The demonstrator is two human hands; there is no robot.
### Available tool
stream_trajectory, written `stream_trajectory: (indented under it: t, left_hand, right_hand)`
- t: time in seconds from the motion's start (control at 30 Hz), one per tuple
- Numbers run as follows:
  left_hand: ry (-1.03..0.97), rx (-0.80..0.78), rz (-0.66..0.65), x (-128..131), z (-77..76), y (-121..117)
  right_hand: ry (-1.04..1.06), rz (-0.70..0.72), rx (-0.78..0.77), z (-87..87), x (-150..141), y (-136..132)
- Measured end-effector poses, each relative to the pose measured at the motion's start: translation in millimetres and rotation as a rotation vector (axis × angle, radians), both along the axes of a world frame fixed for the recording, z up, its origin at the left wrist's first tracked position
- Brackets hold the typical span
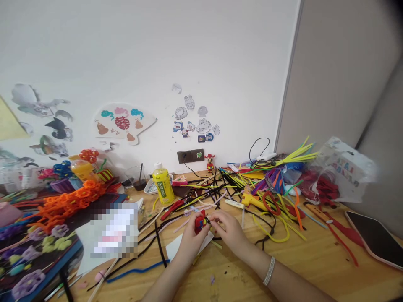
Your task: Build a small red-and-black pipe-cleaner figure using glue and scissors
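Both my hands meet over the wooden table (pixel 315 268) on a small red pipe-cleaner figure (pixel 199 222) with black and yellow bits. My left hand (pixel 189 241) curls its fingers around the figure from the left. My right hand (pixel 228 230), with a silver bracelet (pixel 269 270) at the wrist, pinches the figure's right side with its fingertips. A white sheet of paper (pixel 176 247) lies under the hands. Loose black pipe cleaners (pixel 159 243) run across the table just left of them.
A heap of coloured pipe cleaners (pixel 270 188) and red scissors (pixel 273 203) lie to the right, a tablet (pixel 376 239) at the far right. A yellow bottle (pixel 163 182), red pliers (pixel 173 208) and orange pipe-cleaner flowers (pixel 75 197) stand behind and left.
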State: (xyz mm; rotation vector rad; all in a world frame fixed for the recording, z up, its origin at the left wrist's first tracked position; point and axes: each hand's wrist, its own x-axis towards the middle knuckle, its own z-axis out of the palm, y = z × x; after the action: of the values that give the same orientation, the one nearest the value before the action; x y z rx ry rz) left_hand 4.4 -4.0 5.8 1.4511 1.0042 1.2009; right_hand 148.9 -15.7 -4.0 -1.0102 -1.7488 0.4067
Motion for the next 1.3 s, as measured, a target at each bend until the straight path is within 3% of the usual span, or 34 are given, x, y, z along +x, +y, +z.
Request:
stream_trajectory:
  t: [0.5, 0.77, 1.3]
  left_hand:
    - [0.221, 0.172, 0.1, -1.1, 0.5, -2.3]
    - [0.352, 0.185, 0.131, -0.8, 11.7, -6.6]
    - [0.434, 0.218, 0.203, 0.9, 7.9, -7.4]
  right_hand:
    - [0.1, -0.032, -0.119, -4.4, -6.7, 3.3]
    - [0.092, 0.011, -0.173, -1.3, -0.3, 5.7]
    - [0.032, -0.106, -0.201, -4.5, -8.4, 2.1]
